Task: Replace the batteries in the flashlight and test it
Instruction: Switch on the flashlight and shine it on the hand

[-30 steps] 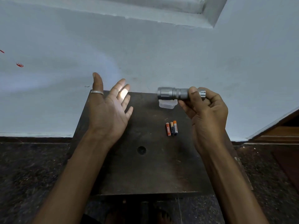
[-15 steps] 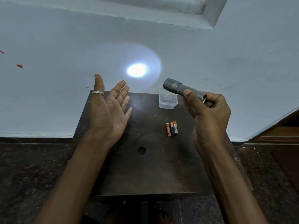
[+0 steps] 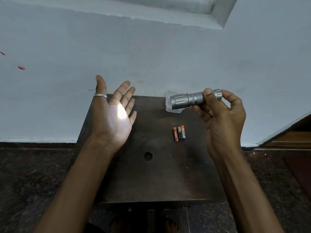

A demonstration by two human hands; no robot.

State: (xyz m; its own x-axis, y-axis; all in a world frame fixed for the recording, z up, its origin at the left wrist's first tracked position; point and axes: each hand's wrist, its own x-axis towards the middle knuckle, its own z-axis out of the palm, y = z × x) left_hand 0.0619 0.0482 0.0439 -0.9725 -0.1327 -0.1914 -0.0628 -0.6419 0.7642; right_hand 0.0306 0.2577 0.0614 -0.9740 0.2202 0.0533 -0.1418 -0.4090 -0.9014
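The flashlight [image 3: 188, 100] is held level above the far right part of the dark table [image 3: 158, 179] by the right hand [image 3: 222, 121], whose thumb is pressed over the knurled barrel while the curled fingers are wrapped behind the tail end. The head of the flashlight is pointed to the left, towards the left hand [image 3: 114, 115]. That hand is spread wide with the palm turned up and to the right, fingers apart, and nothing is gripped in it; a bright patch of light is cast on the palm near the base of the fingers. A ring [image 3: 100, 95] is worn on the thumb. A clear plastic box [image 3: 170, 109] is partly hidden behind the flashlight's head at the table's far edge. Three batteries [image 3: 179, 133] are laid side by side on the table, touching one another, between the two hands and nearer the right one
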